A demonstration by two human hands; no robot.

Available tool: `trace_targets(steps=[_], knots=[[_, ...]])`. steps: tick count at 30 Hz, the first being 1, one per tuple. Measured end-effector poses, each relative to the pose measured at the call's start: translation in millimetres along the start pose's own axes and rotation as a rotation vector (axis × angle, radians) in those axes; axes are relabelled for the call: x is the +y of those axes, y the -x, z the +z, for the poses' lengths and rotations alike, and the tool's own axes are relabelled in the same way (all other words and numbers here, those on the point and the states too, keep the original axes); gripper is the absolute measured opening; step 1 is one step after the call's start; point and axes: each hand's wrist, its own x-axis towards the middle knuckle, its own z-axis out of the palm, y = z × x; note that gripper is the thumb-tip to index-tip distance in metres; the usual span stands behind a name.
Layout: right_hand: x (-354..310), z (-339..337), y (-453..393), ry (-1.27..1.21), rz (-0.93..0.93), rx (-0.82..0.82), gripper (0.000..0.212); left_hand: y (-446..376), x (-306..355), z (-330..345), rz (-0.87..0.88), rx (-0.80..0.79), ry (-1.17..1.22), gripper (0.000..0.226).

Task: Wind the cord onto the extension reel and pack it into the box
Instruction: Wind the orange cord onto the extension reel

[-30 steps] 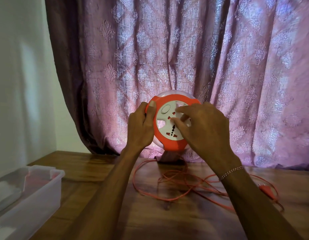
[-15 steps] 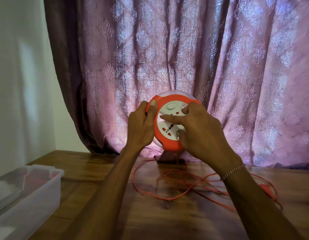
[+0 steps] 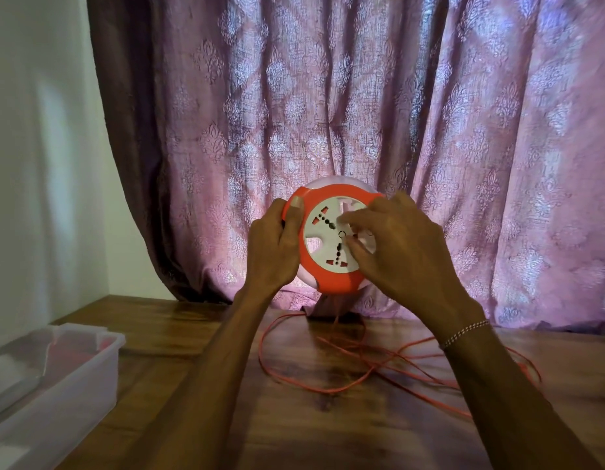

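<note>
My right hand (image 3: pixel 399 245) covers the right side of the reel (image 3: pixel 331 239) face; its fingertips (image 3: pixel 353 222) are motion-blurred, so their grip is unclear. Below the reel, the cord (image 3: pixel 328 390) passes behind my right forearm, its plug end hidden. Left of the reel, the box (image 3: pixel 87 364) is cropped by the frame edge, contents indistinct.

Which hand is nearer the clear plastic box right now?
Left. The left hand grips the reel's left rim, on the clear plastic box's side; the right hand is on the reel's face, farther right.
</note>
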Motion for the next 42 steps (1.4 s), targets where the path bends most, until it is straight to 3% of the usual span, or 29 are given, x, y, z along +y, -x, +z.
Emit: trace_targets(steps=[4, 7, 14, 22, 29, 32, 36, 42], knots=[[1, 1, -2, -0.017, -0.131, -0.196, 0.045, 1, 0, 0, -0.002, -0.013, 0.016, 0.064], [-4, 4, 0, 0.07, -0.134, -0.241, 0.057, 1, 2, -1, 0.007, -0.001, 0.024, 0.062], [-4, 10, 4, 0.095, -0.091, -0.07, 0.049, 2, 7, 0, 0.033, -0.015, 0.004, 0.061], [-7, 13, 5, -0.051, 0.187, 0.039, 0.059, 2, 6, 1, 0.045, 0.02, -0.033, 0.05], [-8, 6, 4, -0.027, 0.12, 0.135, 0.032, 4, 5, 3, 0.017, -0.006, 0.002, 0.057], [-2, 4, 0, -0.052, -0.008, 0.043, 0.021, 3, 3, 2, 0.021, 0.002, 0.001, 0.057], [-5, 5, 0, 0.021, -0.089, -0.241, 0.052, 2, 3, 1, 0.028, 0.007, -0.002, 0.061], [-7, 12, 2, 0.078, -0.07, -0.17, 0.055, 2, 2, 1, 0.025, 0.014, -0.013, 0.058]])
